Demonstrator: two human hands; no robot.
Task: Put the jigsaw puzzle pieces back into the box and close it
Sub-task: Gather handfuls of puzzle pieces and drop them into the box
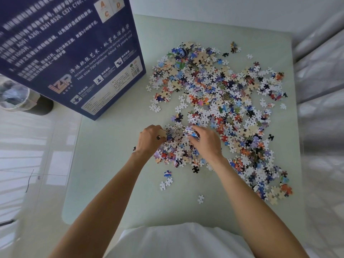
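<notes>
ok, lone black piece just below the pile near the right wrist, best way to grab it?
Pinch the black piece by its outer edges, from straight above: it lies flat on the table, apart from the pile, with bare surface around it. Sliding to the near edge may help.

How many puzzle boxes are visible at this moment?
1. The dark blue puzzle box stands at the table's far left corner, left of the scattered puzzle pieces. Its top is cut off by the frame, so any separate lid may be hidden.
</notes>
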